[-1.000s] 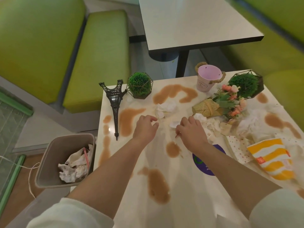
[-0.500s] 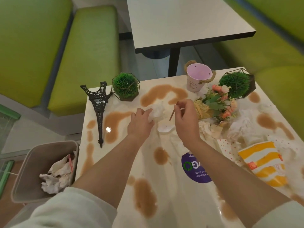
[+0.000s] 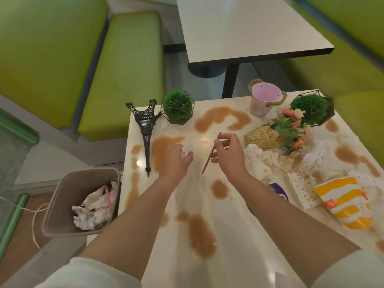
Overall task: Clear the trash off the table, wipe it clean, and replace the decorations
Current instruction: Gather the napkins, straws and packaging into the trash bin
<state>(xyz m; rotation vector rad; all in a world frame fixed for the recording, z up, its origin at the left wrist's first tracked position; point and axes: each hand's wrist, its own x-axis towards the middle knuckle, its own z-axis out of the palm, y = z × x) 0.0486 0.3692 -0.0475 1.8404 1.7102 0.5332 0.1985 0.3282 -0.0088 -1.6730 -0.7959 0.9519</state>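
My left hand [image 3: 176,161] grips a crumpled white napkin [image 3: 187,151] just above the stained cream table [image 3: 239,235]. My right hand [image 3: 227,155] pinches a thin red straw [image 3: 208,161], held slanted over the table's middle. More crumpled napkins [image 3: 261,159] lie to its right, beside a yellow-striped paper bag [image 3: 345,201] and a dotted wrapper [image 3: 301,189]. Brown spills [image 3: 202,235] cover the tabletop. At my left on the floor stands a grey trash bin [image 3: 62,196] holding paper scraps.
Decorations stand along the far edge: a toppled Eiffel tower model [image 3: 145,129], two green ball plants [image 3: 177,109] [image 3: 310,110], a pink bucket [image 3: 264,99], a flower bouquet [image 3: 288,129]. A second table [image 3: 249,28] and green benches [image 3: 124,69] lie beyond.
My left hand closed on the napkin and drew it back leftward. My right hand lifted the red straw from the table and now holds it slanted above the surface.
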